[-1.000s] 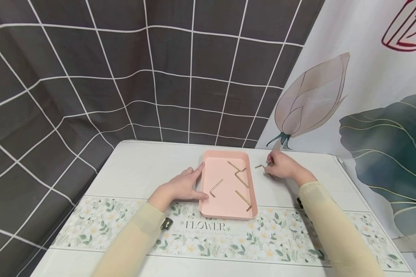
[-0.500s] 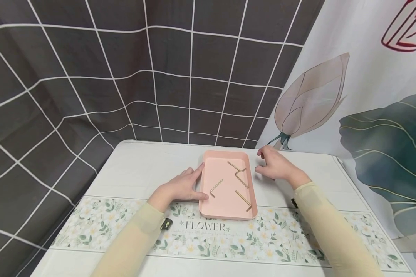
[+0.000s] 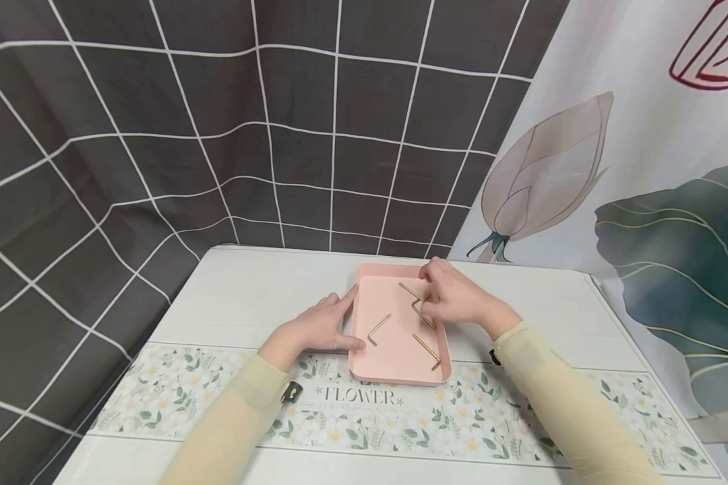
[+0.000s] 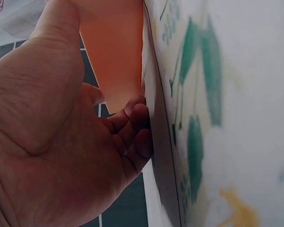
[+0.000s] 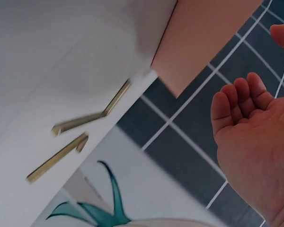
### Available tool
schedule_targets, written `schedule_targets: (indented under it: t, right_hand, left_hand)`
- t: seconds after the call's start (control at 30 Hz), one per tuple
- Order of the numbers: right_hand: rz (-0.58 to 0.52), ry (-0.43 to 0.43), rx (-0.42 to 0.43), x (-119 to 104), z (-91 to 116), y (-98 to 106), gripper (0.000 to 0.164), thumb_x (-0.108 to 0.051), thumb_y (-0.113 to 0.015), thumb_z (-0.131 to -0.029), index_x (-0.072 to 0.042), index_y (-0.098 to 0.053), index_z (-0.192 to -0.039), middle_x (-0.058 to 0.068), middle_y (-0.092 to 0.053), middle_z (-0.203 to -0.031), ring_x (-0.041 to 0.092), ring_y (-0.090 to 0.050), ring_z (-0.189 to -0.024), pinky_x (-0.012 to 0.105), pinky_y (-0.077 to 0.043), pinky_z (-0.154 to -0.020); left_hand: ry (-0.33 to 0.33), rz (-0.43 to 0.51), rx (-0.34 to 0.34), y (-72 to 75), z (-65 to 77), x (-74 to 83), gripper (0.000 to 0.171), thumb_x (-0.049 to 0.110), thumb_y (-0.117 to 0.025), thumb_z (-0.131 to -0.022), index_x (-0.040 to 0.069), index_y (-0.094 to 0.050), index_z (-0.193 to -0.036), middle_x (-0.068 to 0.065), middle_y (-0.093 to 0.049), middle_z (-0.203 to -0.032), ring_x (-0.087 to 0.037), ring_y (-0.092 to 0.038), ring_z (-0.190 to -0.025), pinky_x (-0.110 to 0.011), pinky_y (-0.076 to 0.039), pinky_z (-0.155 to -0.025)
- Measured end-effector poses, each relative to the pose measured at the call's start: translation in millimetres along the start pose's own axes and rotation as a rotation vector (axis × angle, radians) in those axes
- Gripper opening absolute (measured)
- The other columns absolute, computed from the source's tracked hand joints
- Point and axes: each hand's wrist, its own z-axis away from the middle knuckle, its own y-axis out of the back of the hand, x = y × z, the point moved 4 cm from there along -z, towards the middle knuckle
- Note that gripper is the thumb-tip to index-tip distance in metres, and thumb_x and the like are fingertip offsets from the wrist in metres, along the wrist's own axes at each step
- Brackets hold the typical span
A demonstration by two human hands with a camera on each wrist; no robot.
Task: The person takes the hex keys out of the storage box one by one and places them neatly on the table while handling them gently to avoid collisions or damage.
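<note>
Dark cloth point(image 3: 303, 158): hangs behind, white-gridded.
Pale cloth point(image 3: 637, 162): hangs at right, printed with plants.
Surface point(image 3: 267, 289): white, with a floral band across its nearer part.
Tray point(image 3: 388, 360): pink, shallow, on the surface between the hands, its near end over the floral band.
Right hand point(image 3: 458, 296): reaches over the tray's right edge, thumb and fingers parted and loosely bent; nothing shows in its grasp. In the earlier head frames it is off the tray to the right, with keys at its fingertips in the first.
Left hand point(image 3: 321, 325): lies along the tray's left edge, thumb and forefinger spread and touching it, much as earlier.
Upper key point(image 3: 409, 291): in the tray, just left of the right fingertips; long arm slants from far left to near right, its bent end hidden by the hand.
Middle key point(image 3: 429, 322): similar slant, partly beneath the right thumb; contact unclear.
Lower key point(image 3: 426, 347): parallel, nearer the viewer, clear of both hands.
Left key point(image 3: 379, 326): opposite slant, bend just beside the left thumb.
Outer keys point(image 5: 79, 121): two, on the surface outside the tray, seen from the right wrist.
</note>
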Motion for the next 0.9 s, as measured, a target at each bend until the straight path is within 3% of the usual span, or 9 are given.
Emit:
schedule_targets:
  t: [0.2,0.4,0.63,0.9]
  right_hand:
    - [-0.018,0.038,-0.027,-17,-6,-11,0.049,-0.013,-0.074,-0.08,0.003,-0.059,-0.124,0.012,-0.054,-0.106,0.023,-0.049,-0.099,0.042,-0.047,-0.087]
    - [-0.008,0.104,-0.037,-34,-12,-19,0.049,-0.017,-0.077,-0.08,-0.001,-0.058,-0.122,0.008,-0.053,-0.106,0.028,-0.049,-0.108,0.045,-0.045,-0.095]
    - [0.004,0.138,-0.097,-44,-16,-30,0.053,-0.022,-0.081,-0.082,-0.004,-0.058,-0.126,0.008,-0.055,-0.108,0.018,-0.049,-0.094,0.036,-0.048,-0.082]
    - [0.055,0.215,-0.107,-55,-20,-41,0.054,-0.024,-0.082,-0.079,-0.004,-0.06,-0.124,-0.001,-0.053,-0.105,0.016,-0.05,-0.094,0.037,-0.048,-0.088]
  left_hand:
    - [0.0,-0.002,-0.004,-1.7,-1.0,-0.9,0.134,0.072,-0.084,-0.086,0.013,-0.01,-0.181,-0.005,-0.055,-0.115,-0.018,-0.051,-0.099,-0.04,-0.053,-0.091]
    - [-0.002,-0.008,-0.001,-2.3,-2.1,-2.3,0.133,0.071,-0.085,-0.086,0.015,-0.009,-0.181,-0.006,-0.054,-0.114,-0.019,-0.052,-0.099,-0.039,-0.052,-0.09]
    - [0.007,0.015,-0.011,0.9,-0.1,0.6,0.133,0.071,-0.085,-0.086,0.016,-0.01,-0.181,-0.007,-0.055,-0.117,-0.02,-0.052,-0.101,-0.041,-0.053,-0.092]
    - [0.012,0.013,-0.007,1.0,0.6,0.3,0.133,0.071,-0.085,-0.086,0.015,-0.011,-0.181,-0.007,-0.055,-0.117,-0.02,-0.053,-0.101,-0.041,-0.053,-0.091]
